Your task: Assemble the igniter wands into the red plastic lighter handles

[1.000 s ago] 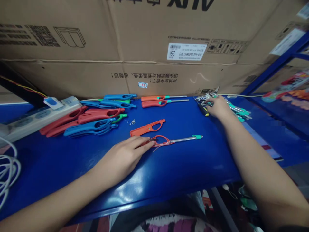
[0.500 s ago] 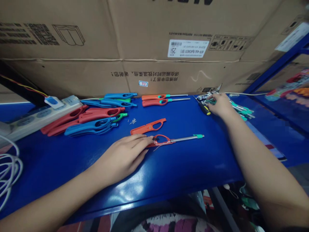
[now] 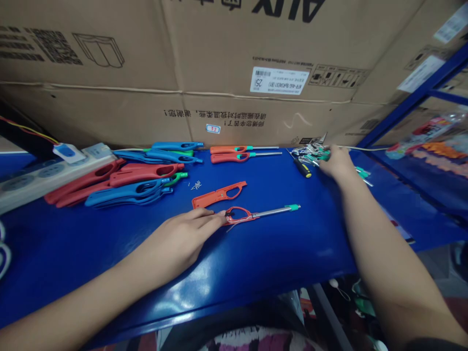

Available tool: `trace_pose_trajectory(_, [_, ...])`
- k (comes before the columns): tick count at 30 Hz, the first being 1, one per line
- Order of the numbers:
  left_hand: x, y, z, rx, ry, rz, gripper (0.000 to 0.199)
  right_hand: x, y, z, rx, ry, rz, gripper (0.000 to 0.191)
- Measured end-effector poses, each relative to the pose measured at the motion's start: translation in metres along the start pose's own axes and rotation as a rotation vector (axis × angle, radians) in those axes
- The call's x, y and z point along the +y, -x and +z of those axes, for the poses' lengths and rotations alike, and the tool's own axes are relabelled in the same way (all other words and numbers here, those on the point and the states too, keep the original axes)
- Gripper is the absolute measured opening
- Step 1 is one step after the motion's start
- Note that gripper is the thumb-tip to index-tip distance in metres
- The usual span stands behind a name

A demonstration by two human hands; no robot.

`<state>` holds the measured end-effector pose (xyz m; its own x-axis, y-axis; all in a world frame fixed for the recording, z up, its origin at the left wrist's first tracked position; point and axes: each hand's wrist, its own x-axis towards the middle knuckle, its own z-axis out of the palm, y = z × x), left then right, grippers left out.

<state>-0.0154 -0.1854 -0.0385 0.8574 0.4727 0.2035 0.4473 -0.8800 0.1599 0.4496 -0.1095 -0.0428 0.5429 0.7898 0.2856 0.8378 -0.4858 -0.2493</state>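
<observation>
My left hand (image 3: 188,234) is closed over the handle end of an opened orange-red gas lighter (image 3: 239,213), holding it on the blue table. The lighter's metal tube with a green tip points right, and a thin wire hangs by its trigger ring. Just behind lies the loose other half of the orange casing (image 3: 219,195). At the back right, my right hand (image 3: 338,165) has its fingers curled at a pile of small lighter parts (image 3: 310,152); what they grip is hidden. A black-and-yellow screwdriver (image 3: 302,167) lies beside that pile.
Two lighters with metal tubes (image 3: 244,152) lie near the cardboard box (image 3: 219,58). Blue and red casings (image 3: 127,192) are stacked at the left, next to a white power strip (image 3: 54,170). Small screws (image 3: 196,185) lie behind the loose half. A blue frame post (image 3: 413,97) rises at right.
My right hand has shifted from the left part of the pile to its right side, uncovering more parts. My left hand stays on the lighter. The camera view has turned slightly.
</observation>
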Motion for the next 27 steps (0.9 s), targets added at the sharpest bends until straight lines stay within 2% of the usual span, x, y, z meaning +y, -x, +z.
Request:
trace_pose_trajectory(6, [0.000, 0.001, 0.000, 0.031, 0.042, 0.012, 0.041, 0.004, -0.001, 0.002, 0.029, -0.023, 0.010, 0.028])
trace_pose_trajectory(11, [0.001, -0.001, -0.003, -0.002, 0.042, -0.002, 0.046, 0.006, -0.003, 0.004, 0.040, -0.041, -0.025, 0.017])
trace_pose_trajectory(16, [0.000, -0.001, -0.002, -0.003, 0.020, -0.025, 0.047, 0.011, -0.006, 0.003, 0.055, -0.037, -0.005, 0.032])
trace_pose_trajectory(21, [0.000, -0.001, -0.001, -0.010, 0.024, -0.041, 0.044, 0.013, -0.007, 0.002, 0.020, -0.022, 0.003, 0.017])
trace_pose_trajectory(27, [0.002, -0.001, -0.004, -0.009, 0.051, -0.055, 0.045, 0.013, -0.004, 0.001, 0.056, -0.031, -0.031, 0.027])
